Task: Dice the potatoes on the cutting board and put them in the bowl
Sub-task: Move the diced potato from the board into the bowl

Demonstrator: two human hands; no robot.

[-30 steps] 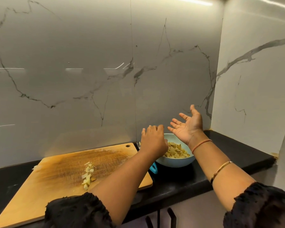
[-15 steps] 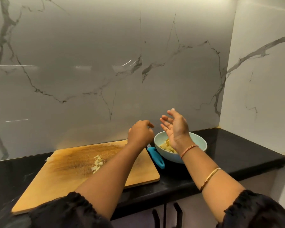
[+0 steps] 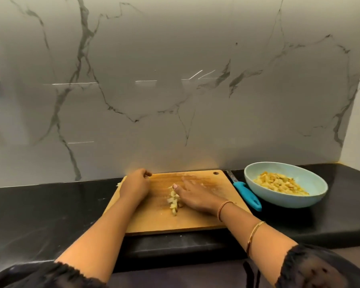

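Observation:
A small heap of diced potato [image 3: 173,201] lies in the middle of the wooden cutting board [image 3: 195,221]. My right hand [image 3: 195,196] rests flat on the board, fingers stretched out, its edge against the right side of the heap. My left hand [image 3: 136,185] sits on the board's far left corner, fingers curled, a short way left of the heap; nothing shows in it. A pale blue bowl [image 3: 312,199] with many diced potato pieces [image 3: 281,182] stands on the black counter to the right of the board.
A knife with a blue handle [image 3: 247,194] lies on the counter between board and bowl, blade pointing to the wall. A marble wall rises right behind the board, with a side wall at the far right. The black counter's front edge [image 3: 175,254] runs below the board.
Both hands have come back from over the bowl to the board. The right hand has gone down flat beside the potato heap, and the left hand onto the board's far left corner.

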